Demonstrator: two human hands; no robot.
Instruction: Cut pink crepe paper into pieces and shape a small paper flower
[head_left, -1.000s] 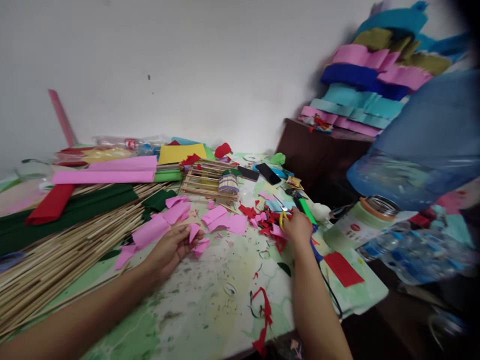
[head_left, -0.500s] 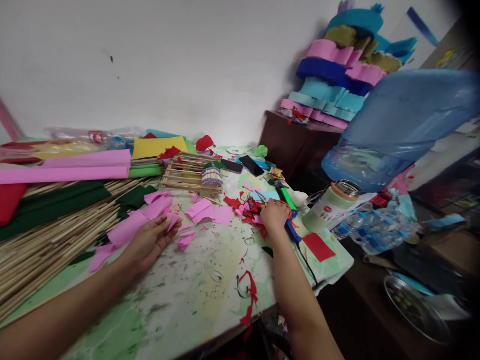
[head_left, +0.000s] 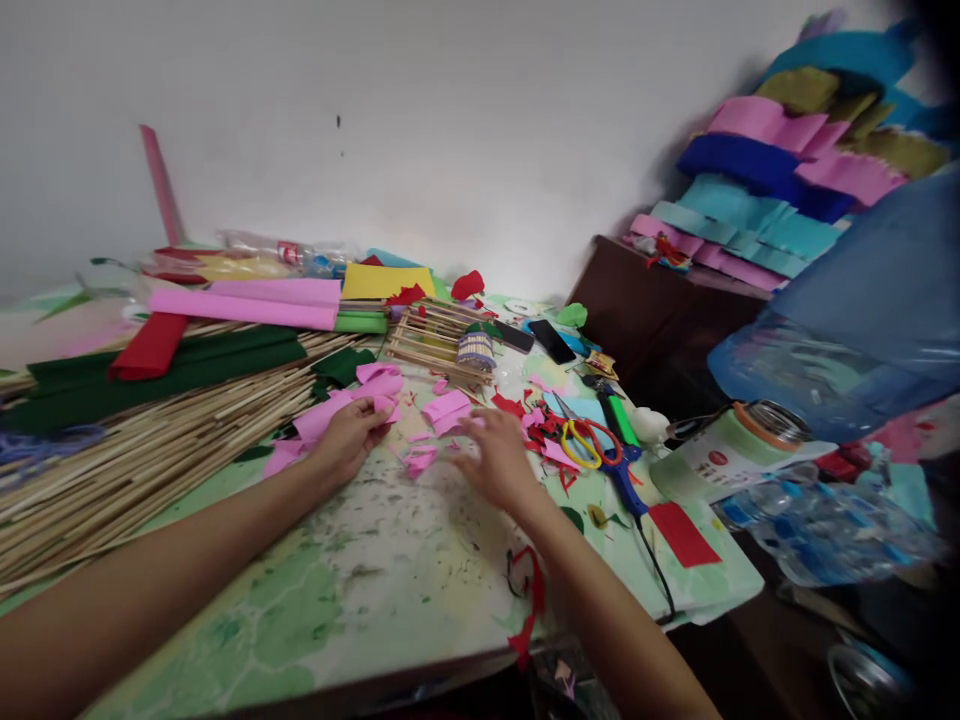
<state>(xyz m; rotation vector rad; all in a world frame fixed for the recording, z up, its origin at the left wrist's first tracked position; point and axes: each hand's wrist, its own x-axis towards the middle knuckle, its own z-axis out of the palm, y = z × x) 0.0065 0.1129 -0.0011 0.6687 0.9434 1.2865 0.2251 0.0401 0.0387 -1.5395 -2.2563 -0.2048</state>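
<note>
My left hand [head_left: 351,438] pinches a small piece of pink crepe paper [head_left: 385,406] between thumb and fingers. Larger pink crepe sheets [head_left: 319,418] lie behind and beside that hand. Reaching over the table from the right, my right hand [head_left: 491,455] has its fingers apart and holds nothing that I can see. Just past its fingertips is a folded pink paper piece [head_left: 446,410], with smaller pink scraps [head_left: 420,460] between the two hands. Scissors [head_left: 583,442] with red and yellow handles lie to the right, by a blue-handled tool with a black cord [head_left: 624,480].
Bundled thin sticks [head_left: 187,440] spread across the left. A small stick frame [head_left: 427,340] stands at the back, near a phone [head_left: 551,342]. On the right are a thermos [head_left: 731,450], a red paper piece [head_left: 684,533] and a large water jug [head_left: 847,330] beyond the table edge.
My right hand has let go of the scissors, leaving them on the table, and moved left toward the pink paper. My left hand still pinches its pink piece. The view has turned left.
</note>
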